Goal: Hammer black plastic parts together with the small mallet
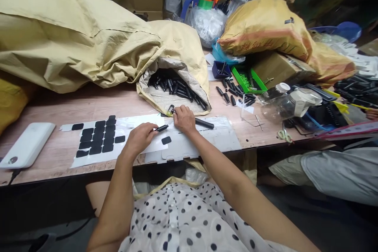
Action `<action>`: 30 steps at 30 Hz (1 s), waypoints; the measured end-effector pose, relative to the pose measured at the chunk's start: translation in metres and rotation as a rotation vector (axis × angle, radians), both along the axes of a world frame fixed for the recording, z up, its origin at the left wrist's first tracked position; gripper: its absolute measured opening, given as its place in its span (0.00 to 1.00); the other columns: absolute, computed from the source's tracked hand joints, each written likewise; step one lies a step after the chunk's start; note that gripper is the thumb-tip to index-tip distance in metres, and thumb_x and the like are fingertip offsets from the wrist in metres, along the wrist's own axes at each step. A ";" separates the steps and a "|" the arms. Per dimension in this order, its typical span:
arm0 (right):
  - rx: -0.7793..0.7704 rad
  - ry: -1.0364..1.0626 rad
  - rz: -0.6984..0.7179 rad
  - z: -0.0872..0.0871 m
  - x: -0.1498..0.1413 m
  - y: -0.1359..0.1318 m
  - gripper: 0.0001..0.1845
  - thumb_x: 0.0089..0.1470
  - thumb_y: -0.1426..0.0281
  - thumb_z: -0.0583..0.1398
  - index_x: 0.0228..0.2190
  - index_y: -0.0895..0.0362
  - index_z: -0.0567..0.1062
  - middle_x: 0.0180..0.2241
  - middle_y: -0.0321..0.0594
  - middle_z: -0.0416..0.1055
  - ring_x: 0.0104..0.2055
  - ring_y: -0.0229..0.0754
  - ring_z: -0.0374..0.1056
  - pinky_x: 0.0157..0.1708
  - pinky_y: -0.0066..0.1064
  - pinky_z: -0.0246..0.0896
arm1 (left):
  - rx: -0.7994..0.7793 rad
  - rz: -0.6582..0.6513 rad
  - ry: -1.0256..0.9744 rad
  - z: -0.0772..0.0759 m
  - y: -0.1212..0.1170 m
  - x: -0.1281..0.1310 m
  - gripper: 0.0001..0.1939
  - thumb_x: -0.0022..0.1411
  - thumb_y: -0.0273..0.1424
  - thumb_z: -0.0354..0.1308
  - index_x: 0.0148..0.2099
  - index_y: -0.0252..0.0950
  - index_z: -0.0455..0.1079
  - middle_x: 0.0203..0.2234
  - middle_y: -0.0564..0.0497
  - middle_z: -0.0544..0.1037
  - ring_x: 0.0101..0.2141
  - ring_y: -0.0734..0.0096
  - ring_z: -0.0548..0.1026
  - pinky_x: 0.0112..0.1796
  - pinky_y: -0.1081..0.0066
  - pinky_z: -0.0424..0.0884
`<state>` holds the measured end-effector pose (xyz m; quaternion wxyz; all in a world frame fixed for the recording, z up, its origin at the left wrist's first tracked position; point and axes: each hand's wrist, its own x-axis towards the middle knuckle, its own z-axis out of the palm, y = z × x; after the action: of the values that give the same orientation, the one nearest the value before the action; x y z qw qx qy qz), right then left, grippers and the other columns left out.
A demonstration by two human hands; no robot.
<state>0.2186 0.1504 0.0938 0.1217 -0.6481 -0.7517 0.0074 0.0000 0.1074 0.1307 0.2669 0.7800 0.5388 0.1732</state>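
Note:
My left hand (139, 138) pinches a short black pen-like part (162, 128) over a white sheet, its tip pointing right. Closed around what looks like a small hammer (204, 123) is my right hand (184, 119); the black handle sticks out to the right and a shiny metal head shows at the left. Just below lies one loose black rounded pad (166, 140) on flat white card (189, 149). Rows of similar black pads (99, 136) cover the sheet on the left. Behind my hands, an open beige sack (189, 43) lies with many black parts (174, 86) in its mouth.
A white power bank (28, 145) with a cable lies at far left. Rightward are a green tray (248, 80), loose black parts (233, 98), clear bottles (292, 104) and scissors (285, 136). A yellow sack (265, 27) rests on a box. Other people sit nearby.

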 end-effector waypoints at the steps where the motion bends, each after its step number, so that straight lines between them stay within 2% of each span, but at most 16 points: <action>1: -0.002 0.003 0.000 0.000 0.000 0.000 0.14 0.67 0.68 0.54 0.50 0.54 0.75 0.46 0.48 0.70 0.48 0.51 0.61 0.47 0.38 0.57 | -0.010 0.015 0.034 -0.003 -0.005 -0.004 0.13 0.65 0.35 0.55 0.46 0.43 0.79 0.44 0.49 0.83 0.45 0.57 0.78 0.47 0.64 0.73; 5: -0.007 0.004 -0.002 -0.001 0.000 0.001 0.15 0.67 0.68 0.54 0.50 0.55 0.75 0.47 0.49 0.71 0.48 0.52 0.61 0.47 0.38 0.57 | -0.017 0.019 0.073 -0.010 -0.011 -0.012 0.13 0.65 0.36 0.54 0.47 0.43 0.78 0.43 0.48 0.82 0.46 0.56 0.76 0.46 0.63 0.73; 9: 0.012 -0.001 -0.002 -0.003 0.001 0.003 0.14 0.67 0.68 0.54 0.50 0.54 0.75 0.46 0.49 0.71 0.48 0.52 0.62 0.46 0.38 0.58 | 0.059 -0.007 0.009 -0.017 -0.009 -0.009 0.11 0.63 0.35 0.57 0.44 0.42 0.79 0.39 0.48 0.80 0.44 0.56 0.74 0.47 0.61 0.71; 15: 0.010 -0.009 -0.007 -0.002 0.001 0.003 0.15 0.66 0.69 0.54 0.50 0.55 0.76 0.46 0.49 0.71 0.48 0.51 0.62 0.46 0.37 0.58 | 0.136 0.077 -0.025 -0.034 -0.014 0.004 0.12 0.60 0.33 0.60 0.46 0.40 0.79 0.37 0.48 0.79 0.41 0.57 0.73 0.47 0.60 0.69; 19: 0.005 -0.007 -0.009 0.000 0.001 0.003 0.15 0.66 0.69 0.54 0.50 0.55 0.76 0.46 0.49 0.71 0.48 0.51 0.62 0.46 0.37 0.58 | 0.159 0.133 0.002 -0.035 -0.018 0.014 0.14 0.61 0.34 0.63 0.49 0.42 0.79 0.40 0.47 0.79 0.44 0.55 0.72 0.49 0.59 0.68; 22: 0.002 -0.003 -0.010 -0.001 0.001 0.002 0.15 0.66 0.69 0.54 0.50 0.55 0.76 0.46 0.49 0.71 0.48 0.51 0.62 0.45 0.36 0.58 | 0.128 0.141 0.005 -0.035 -0.017 0.016 0.10 0.63 0.35 0.62 0.46 0.43 0.80 0.39 0.47 0.80 0.44 0.55 0.72 0.48 0.59 0.68; 30: 0.016 0.011 0.008 -0.003 0.006 0.006 0.14 0.66 0.69 0.55 0.49 0.54 0.78 0.45 0.48 0.72 0.47 0.50 0.63 0.45 0.36 0.59 | 0.110 0.137 -0.070 -0.044 -0.014 -0.001 0.09 0.60 0.35 0.63 0.43 0.43 0.80 0.37 0.49 0.80 0.41 0.57 0.72 0.47 0.59 0.69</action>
<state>0.2244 0.1566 0.0906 0.1309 -0.6441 -0.7537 0.0051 -0.0009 0.0932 0.0864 0.2298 0.7483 0.5710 0.2474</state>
